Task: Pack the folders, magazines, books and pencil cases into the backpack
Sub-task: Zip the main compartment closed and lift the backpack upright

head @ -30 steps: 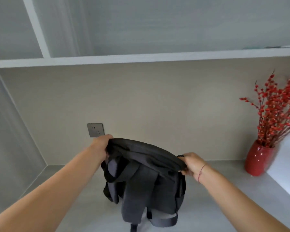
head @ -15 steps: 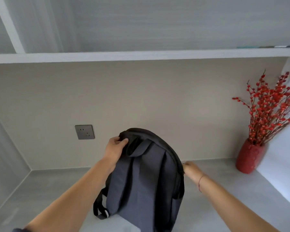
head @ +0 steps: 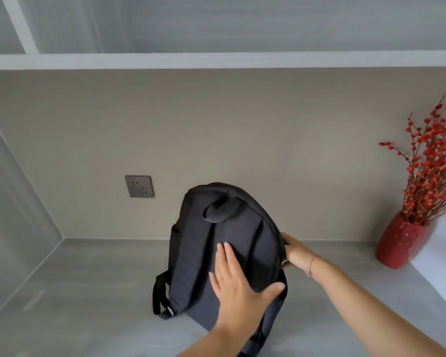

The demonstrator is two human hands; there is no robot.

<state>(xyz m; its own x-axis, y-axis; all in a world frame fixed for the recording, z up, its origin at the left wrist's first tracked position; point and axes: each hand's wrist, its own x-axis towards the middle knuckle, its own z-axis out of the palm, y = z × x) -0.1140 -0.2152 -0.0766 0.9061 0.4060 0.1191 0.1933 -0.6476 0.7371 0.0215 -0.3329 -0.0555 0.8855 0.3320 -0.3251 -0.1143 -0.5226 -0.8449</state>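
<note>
The backpack [head: 196, 240] stands upright on the grey desk [head: 88, 292]. The left hand [head: 240, 292] lies flat against its strap side, fingers straight; the right hand [head: 298, 255] grips its right edge.

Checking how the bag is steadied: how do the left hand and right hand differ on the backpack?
The left hand lies flat, fingers straight, on the strap side of the backpack; the right hand curls round its side edge. The left hand shows fully; the right hand's fingers are mostly hidden behind it. Only the right wrist wears a thin red string, not the left. Both touch the upright backpack.
</note>
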